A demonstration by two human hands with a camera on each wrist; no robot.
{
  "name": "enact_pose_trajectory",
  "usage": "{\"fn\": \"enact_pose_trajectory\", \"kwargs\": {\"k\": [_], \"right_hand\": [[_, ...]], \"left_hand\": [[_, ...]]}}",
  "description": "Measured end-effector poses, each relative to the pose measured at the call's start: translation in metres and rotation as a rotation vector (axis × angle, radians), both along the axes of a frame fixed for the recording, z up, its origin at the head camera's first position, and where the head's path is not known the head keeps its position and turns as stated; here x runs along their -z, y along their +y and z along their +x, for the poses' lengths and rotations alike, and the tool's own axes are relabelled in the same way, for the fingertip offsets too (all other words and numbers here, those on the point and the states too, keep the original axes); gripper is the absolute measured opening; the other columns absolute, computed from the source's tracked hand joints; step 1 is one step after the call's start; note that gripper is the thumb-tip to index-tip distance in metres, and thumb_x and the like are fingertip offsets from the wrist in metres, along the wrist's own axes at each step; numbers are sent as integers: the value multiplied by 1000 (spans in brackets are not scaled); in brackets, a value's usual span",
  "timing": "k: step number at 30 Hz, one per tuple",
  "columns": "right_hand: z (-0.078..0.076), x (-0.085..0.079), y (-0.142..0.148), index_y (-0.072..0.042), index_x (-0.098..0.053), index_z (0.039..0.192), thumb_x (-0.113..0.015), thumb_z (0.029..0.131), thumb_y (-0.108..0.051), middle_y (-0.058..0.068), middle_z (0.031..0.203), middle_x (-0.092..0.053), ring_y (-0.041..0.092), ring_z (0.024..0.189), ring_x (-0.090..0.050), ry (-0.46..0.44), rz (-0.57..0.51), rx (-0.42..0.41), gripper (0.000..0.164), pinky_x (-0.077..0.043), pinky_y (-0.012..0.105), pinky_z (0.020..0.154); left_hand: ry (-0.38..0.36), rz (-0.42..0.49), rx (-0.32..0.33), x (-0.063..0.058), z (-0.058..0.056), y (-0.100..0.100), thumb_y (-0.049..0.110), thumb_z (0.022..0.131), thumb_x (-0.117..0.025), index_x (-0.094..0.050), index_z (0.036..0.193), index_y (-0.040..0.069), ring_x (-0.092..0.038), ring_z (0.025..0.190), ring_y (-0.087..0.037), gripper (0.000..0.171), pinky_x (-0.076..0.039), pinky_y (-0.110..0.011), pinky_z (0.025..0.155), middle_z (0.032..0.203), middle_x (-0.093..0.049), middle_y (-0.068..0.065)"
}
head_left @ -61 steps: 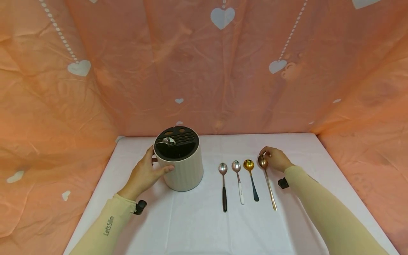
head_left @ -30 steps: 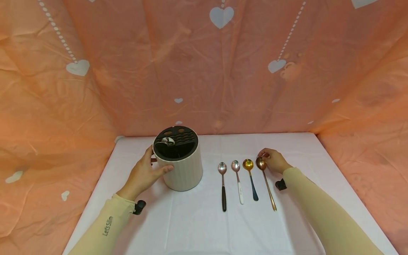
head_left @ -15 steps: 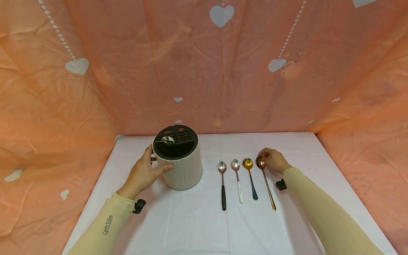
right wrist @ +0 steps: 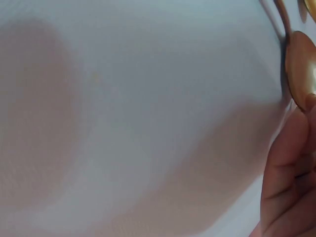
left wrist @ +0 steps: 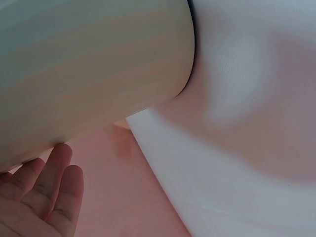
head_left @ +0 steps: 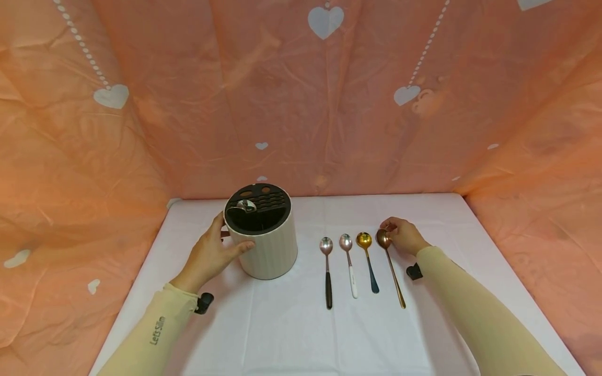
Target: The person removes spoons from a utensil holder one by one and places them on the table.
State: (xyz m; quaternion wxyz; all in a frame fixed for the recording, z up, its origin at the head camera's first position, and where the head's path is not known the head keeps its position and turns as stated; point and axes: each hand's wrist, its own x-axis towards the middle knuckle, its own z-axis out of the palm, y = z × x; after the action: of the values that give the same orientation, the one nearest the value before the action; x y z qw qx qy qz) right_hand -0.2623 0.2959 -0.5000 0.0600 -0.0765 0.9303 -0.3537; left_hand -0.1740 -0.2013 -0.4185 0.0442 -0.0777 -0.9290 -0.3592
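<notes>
My left hand [head_left: 209,258] holds a white ribbed utensil holder [head_left: 273,256] from its left side, thumb on the front wall. In the left wrist view its fingertips [left wrist: 60,150] touch the wall. A silver spoon [head_left: 246,206] sits in the holder's black slotted top [head_left: 258,224], only its bowl showing. At the right my right hand [head_left: 405,236] pinches the bowl of a long bronze spoon [head_left: 394,271], whose handle points toward the front. The right wrist view shows a fingertip on the rim of this bronze bowl [right wrist: 301,69].
Left of the bronze spoon lie a gold spoon with a dark blue handle [head_left: 369,261], a pink-toned spoon with a white handle [head_left: 350,269] and a spoon with a black handle [head_left: 327,274]. A white cloth covers the table [head_left: 287,329]. Orange curtains [head_left: 291,104] hang behind and at both sides.
Over the earlier frames, my right hand has shifted the bronze spoon's bowl slightly left, toward the gold spoon. My left hand keeps its hold on the utensil holder.
</notes>
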Motion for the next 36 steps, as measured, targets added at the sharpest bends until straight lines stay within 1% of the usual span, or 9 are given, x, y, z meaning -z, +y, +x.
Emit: {"fn": "enact_pose_trajectory", "kwargs": {"k": [4, 8, 11, 15, 21, 24, 27, 32, 36], "right_hand": [[0, -9, 3, 0, -62, 121, -61, 93, -1, 19, 108, -63, 31, 89, -57, 27, 13, -2, 28, -47, 44, 81], [-4, -24, 4, -1, -60, 126, -60, 96, -2, 21, 111, -63, 35, 93, -58, 87, 48, -10, 30, -46, 48, 83], [-9, -44, -4, -1, -59, 128, -59, 97, -2, 22, 115, -63, 34, 92, -59, 128, 55, -22, 31, -48, 46, 80], [-13, -80, -28, -3, -58, 130, -60, 98, -3, 20, 118, -62, 31, 86, -58, 187, 26, -73, 32, -49, 43, 76], [-11, -134, -83, -9, -60, 131, -62, 98, -7, 12, 116, -64, 26, 83, -55, 278, -38, -223, 33, -48, 39, 70], [-6, -157, -115, -11, -62, 130, -62, 98, -8, 9, 114, -64, 23, 77, -54, 324, -51, -316, 32, -48, 36, 65], [-2, -175, -149, -9, -64, 129, -62, 98, -8, 8, 113, -64, 21, 75, -54, 360, -73, -426, 31, -48, 34, 66], [10, -197, -202, -7, -65, 127, -63, 96, -7, 7, 112, -66, 16, 70, -57, 424, -58, -595, 31, -49, 30, 67], [18, -203, -233, -8, -65, 128, -65, 96, -9, 6, 114, -65, 14, 81, -57, 458, 13, -686, 31, -47, 26, 76]], "left_hand": [[0, 9, 6, -1, -1, 0, 62, 81, -75, -18, 159, 21, -56, 119, -40, 105, -48, -60, 89, 144, -47, -18], [2, 7, 9, -1, -2, 0, 61, 81, -75, -17, 160, 21, -57, 118, -41, 105, -48, -60, 89, 144, -47, -19], [5, 6, 7, -2, -2, 0, 61, 81, -75, -17, 160, 21, -57, 118, -41, 105, -48, -60, 89, 144, -47, -19], [-1, 9, -1, -3, -2, -1, 62, 81, -74, -17, 160, 22, -56, 119, -40, 105, -47, -60, 89, 144, -47, -18], [-7, 13, -4, -3, -1, -2, 63, 81, -74, -18, 159, 22, -56, 119, -41, 105, -47, -60, 89, 145, -47, -19], [-9, 16, -2, -2, 0, -1, 62, 81, -74, -18, 159, 21, -56, 119, -41, 105, -47, -60, 89, 144, -47, -19], [-7, 13, 1, -2, 1, -2, 61, 81, -74, -18, 159, 21, -56, 119, -41, 104, -47, -61, 89, 144, -47, -19], [3, 9, 10, -1, 0, -3, 61, 82, -73, -17, 160, 21, -56, 118, -41, 104, -48, -60, 88, 144, -46, -20], [-1, 22, 21, 0, -1, -1, 62, 82, -73, -17, 159, 21, -56, 117, -41, 104, -49, -59, 87, 143, -47, -19]]}}
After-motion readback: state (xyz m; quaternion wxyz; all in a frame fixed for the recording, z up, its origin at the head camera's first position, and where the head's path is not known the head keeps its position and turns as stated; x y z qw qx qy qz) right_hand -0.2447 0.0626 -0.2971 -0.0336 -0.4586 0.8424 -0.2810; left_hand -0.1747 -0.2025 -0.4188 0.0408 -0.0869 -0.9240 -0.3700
